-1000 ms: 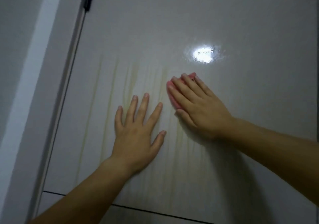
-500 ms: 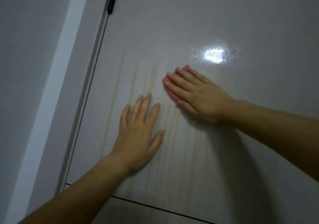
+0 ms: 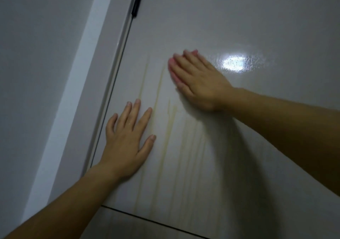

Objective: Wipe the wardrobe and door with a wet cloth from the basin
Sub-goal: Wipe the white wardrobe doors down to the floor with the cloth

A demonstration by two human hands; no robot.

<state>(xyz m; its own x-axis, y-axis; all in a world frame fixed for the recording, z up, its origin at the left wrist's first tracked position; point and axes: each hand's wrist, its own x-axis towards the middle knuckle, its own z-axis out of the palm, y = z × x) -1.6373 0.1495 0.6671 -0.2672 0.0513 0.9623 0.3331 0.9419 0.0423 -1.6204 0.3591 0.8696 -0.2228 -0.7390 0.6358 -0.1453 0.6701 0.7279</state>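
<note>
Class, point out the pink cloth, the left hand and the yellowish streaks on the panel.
pink cloth (image 3: pixel 171 69), head view, its exposed left edge.
left hand (image 3: pixel 127 143), head view, back of the hand.
yellowish streaks (image 3: pixel 159 87), head view, midway along one long streak.

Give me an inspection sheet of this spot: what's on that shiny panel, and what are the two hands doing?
Surface: glossy pale panel, yellowish streaks running down it, lamp glare.
Job's things: pink cloth, mostly hidden under right hand; basin not visible.
Clutter: nothing seen.
Hands: right hand presses the cloth flat; left hand rests flat on panel.
Cables: nothing seen.
Surroundings: grey wall left, dark fitting at panel's upper edge.
</note>
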